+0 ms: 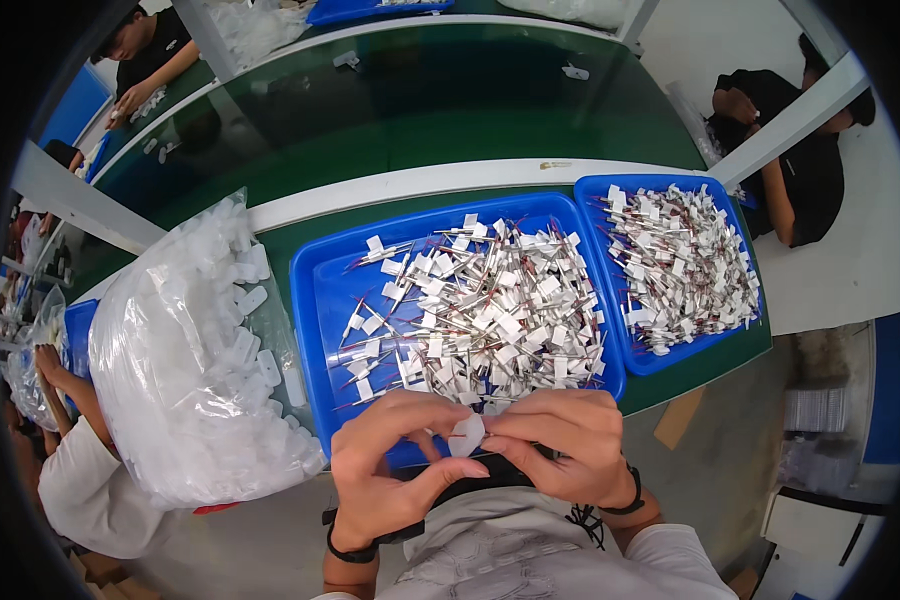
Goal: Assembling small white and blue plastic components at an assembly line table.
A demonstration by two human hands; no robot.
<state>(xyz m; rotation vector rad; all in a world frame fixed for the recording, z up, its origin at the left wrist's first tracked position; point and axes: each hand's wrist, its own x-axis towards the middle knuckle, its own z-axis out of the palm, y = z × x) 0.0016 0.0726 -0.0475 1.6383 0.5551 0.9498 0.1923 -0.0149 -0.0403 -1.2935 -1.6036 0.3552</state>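
My left hand pinches a small translucent white plastic piece between thumb and fingers, in front of my body. A thin reddish line shows on that piece. Close against its right side, my right hand has its thumb and fingertips pressed together on something too small and hidden to make out. Just beyond both hands lies a blue tray with a heap of small wired parts with white tabs. The hands overlap the tray's near edge.
A second blue tray of similar parts stands to the right. At the left lies a big clear bag of white plastic pieces. A green conveyor belt runs behind a white rail. Other people work at the left and the far right.
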